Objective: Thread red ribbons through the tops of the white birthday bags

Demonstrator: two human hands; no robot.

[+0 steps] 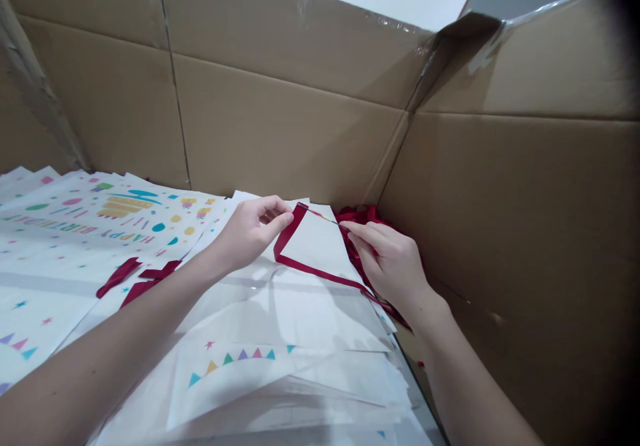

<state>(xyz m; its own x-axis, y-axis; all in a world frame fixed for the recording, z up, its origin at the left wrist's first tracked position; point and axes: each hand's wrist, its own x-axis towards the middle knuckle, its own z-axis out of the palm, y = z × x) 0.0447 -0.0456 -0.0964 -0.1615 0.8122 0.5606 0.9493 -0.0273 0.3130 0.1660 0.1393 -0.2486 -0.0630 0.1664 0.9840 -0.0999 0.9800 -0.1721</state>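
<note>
Along the brown cardboard box wall [280, 133] we find, from the left, stacked white birthday-print paper bags [75, 233]; our left hand [247, 233] has its grip clamped on a maroon ribbon [287, 233] lying on the top bag; our right hand [385, 259] has its grip pinched together on the same ribbon's far stretch, just beside crumpled ribbon [360, 216] touching the wall.

One head-worn view — facing forward and down, close above the left hand [247, 233] and right hand [387, 266]
</note>
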